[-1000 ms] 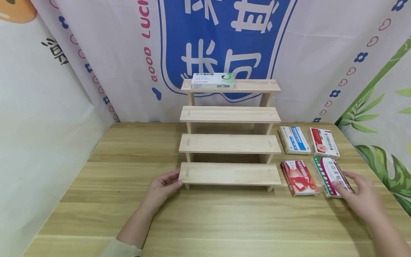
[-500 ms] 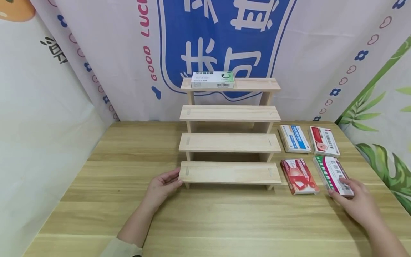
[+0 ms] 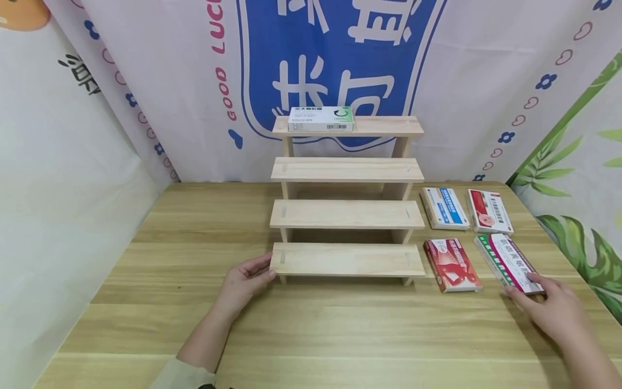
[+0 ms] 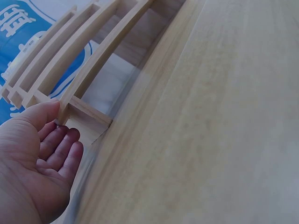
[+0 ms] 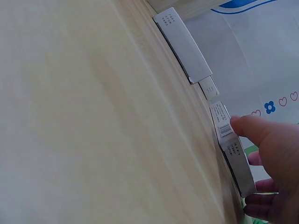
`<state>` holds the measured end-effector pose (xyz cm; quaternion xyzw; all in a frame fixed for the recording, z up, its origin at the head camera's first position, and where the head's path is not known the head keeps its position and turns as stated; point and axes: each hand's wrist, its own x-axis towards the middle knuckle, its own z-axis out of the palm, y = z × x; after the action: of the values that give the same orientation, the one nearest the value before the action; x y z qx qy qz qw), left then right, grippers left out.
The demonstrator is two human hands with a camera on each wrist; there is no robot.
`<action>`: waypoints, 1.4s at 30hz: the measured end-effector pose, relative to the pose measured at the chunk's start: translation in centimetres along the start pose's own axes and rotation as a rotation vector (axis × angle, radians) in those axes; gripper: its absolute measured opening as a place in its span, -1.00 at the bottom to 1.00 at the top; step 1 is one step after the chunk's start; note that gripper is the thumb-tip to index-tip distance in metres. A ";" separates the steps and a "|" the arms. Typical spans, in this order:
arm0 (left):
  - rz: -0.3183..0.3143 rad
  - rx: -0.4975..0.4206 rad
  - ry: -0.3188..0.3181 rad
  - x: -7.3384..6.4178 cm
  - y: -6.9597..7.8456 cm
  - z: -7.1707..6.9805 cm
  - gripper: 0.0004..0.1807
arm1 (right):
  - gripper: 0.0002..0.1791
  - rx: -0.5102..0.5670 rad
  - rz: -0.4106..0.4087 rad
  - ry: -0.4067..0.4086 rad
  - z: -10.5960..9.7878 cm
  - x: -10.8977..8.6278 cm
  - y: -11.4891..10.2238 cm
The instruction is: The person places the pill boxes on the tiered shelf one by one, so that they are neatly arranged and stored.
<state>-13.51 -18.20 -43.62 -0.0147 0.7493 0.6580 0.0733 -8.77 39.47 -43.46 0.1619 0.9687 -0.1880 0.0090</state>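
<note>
A stepped wooden shelf (image 3: pixel 347 259) stands on the table. My left hand (image 3: pixel 245 286) pinches the left end of its lowest board, thumb in front, as the left wrist view also shows. On the right, my right hand (image 3: pixel 554 308) grips the near end of a white, green and magenta medicine box (image 3: pixel 508 262) between thumb and fingers. In the right wrist view the thumb rests at the box's (image 5: pixel 240 170) edge, with the fingers on its far side. A red medicine box (image 3: pixel 453 265) lies just left of it.
Behind these lie a blue-and-white medicine box (image 3: pixel 444 208) and a red-and-white one (image 3: pixel 489 212). A white and green box (image 3: pixel 320 119) lies on the top board's left part. A printed cloth (image 3: pixel 209 146) hangs behind the wooden table (image 3: pixel 340 335).
My right hand has closed on the near end of the green and magenta box, which has turned slightly, its near end toward the right. The left hand stays on the shelf.
</note>
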 end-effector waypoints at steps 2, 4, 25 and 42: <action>0.000 0.000 -0.001 0.0 0.0 0.0 -0.47 | 0.02 0.002 0.009 -0.004 0.0 0.1 -0.1; 0.001 0.001 0.000 0.1 -0.1 0.0 -0.47 | 0.03 0.006 0.012 -0.002 0.1 0.2 -0.1; 0.015 0.022 0.006 0.1 -0.2 -0.1 -0.47 | -0.13 0.134 -0.093 0.061 -3.2 0.5 -2.9; 0.014 0.015 0.001 0.1 -0.3 -0.1 -0.48 | -0.17 0.226 -0.234 0.096 -8.5 3.2 -8.3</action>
<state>-13.57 -18.38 -43.90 -0.0092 0.7543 0.6529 0.0681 -14.09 36.29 -32.80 0.0567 0.9529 -0.2877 -0.0775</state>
